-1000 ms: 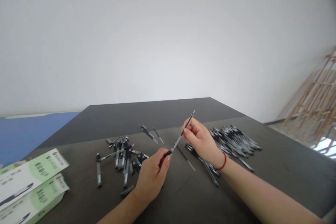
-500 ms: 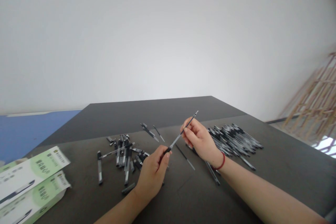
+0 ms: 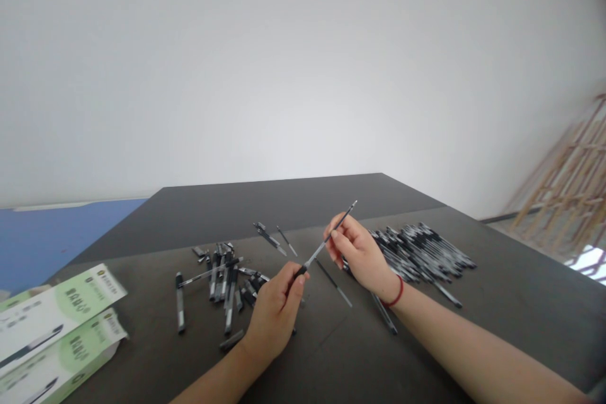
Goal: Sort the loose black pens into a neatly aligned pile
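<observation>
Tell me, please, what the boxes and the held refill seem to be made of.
The boxes look like thin, matte card: printed flat panels, folded edges. The refill is probably smooth plastic, its pale stretch seeming translucent; its silvery tip may be metal.

Grn/wht boxes (image 3: 52, 317), dk chars (image 3: 77, 301), too blurry to read

On the tabletop (image 3: 284, 202) before the wall (image 3: 303, 76), boxes (image 3: 57, 310) lie at lower left, a heap of pen parts (image 3: 230, 293) left of centre and a bundle of pen parts (image 3: 421, 252) right of centre, while between these heaps a pen (image 3: 341, 220) extends from left hand (image 3: 277, 309) to right hand (image 3: 362, 252).
</observation>
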